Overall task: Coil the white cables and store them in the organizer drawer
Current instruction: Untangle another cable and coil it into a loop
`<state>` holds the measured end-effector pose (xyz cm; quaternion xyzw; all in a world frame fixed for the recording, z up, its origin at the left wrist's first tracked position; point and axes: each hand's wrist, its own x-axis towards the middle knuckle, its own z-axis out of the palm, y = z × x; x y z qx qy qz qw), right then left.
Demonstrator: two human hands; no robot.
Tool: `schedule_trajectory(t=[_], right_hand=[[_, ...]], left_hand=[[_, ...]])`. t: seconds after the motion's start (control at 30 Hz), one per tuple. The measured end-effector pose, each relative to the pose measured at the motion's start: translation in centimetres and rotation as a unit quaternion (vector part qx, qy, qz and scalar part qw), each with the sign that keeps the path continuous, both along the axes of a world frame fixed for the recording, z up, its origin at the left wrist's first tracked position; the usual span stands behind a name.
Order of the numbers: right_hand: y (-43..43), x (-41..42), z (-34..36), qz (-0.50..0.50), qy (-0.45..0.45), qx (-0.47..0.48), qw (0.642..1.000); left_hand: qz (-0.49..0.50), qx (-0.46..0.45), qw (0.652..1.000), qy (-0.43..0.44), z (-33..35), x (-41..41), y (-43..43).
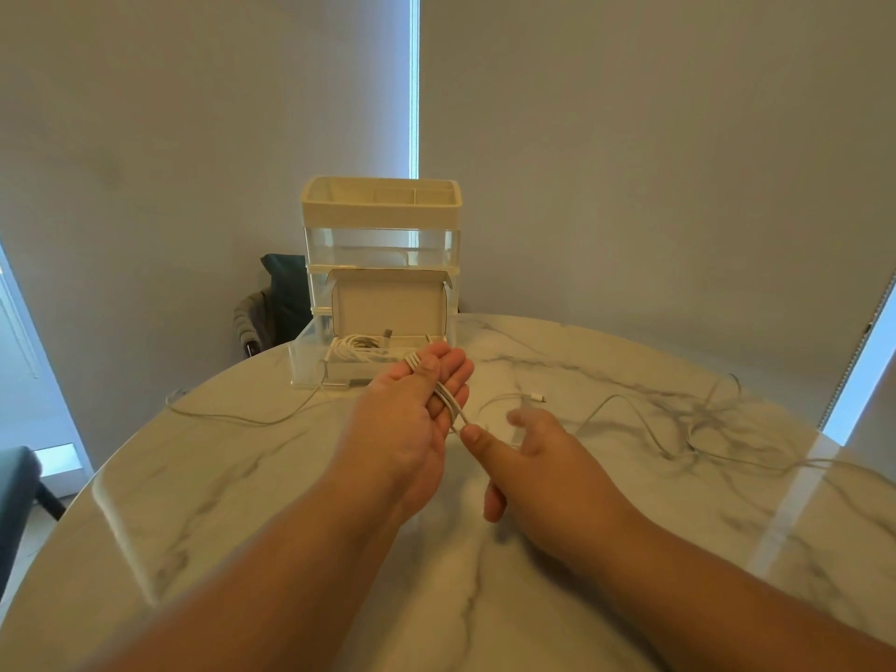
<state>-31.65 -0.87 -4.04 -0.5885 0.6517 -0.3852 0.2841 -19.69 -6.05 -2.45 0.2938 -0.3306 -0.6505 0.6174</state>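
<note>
Round white marble-pattern table [291, 502], grey veining, glossy, fills the lower frame. Dark teal chair back [286, 293] with grey garment [254, 312] draped at 11 o'clock behind the table edge. Dark seat [17, 497] at 9 o'clock. Plain grey wall [630, 162] at 12 o'clock.

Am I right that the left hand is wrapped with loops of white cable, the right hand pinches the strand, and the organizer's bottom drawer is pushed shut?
Not quite. In the head view the bottom drawer is pulled open, with a coiled cable already inside. The rest holds: the left hand carries the white cable loops and the right hand pinches the strand.
</note>
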Motion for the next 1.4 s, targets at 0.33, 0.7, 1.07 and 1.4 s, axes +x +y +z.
schedule_trajectory(t=[0.33, 0.7, 1.07, 1.4], right_hand=[[-1.0, -0.5, -0.1, -0.01, 0.085, -0.04, 0.995], [0.6, -0.1, 0.3, 0.13, 0.073, -0.003, 0.989], [0.3, -1.5, 1.6, 0.088, 0.298, -0.147, 0.939], [0.4, -2.2, 2.6, 0.071, 0.332, -0.219, 0.915]], left_hand=[[-0.027, -0.009, 1.0, 0.008, -0.2, -0.7, 0.6], [0.013, 0.002, 1.0, -0.012, -0.6, -0.2, -0.4], [0.028, -0.211, 0.903, -0.373, -1.9, -0.1, -0.3], [-0.146, -0.157, 0.875, -0.434, -0.5, 0.7, 0.9]])
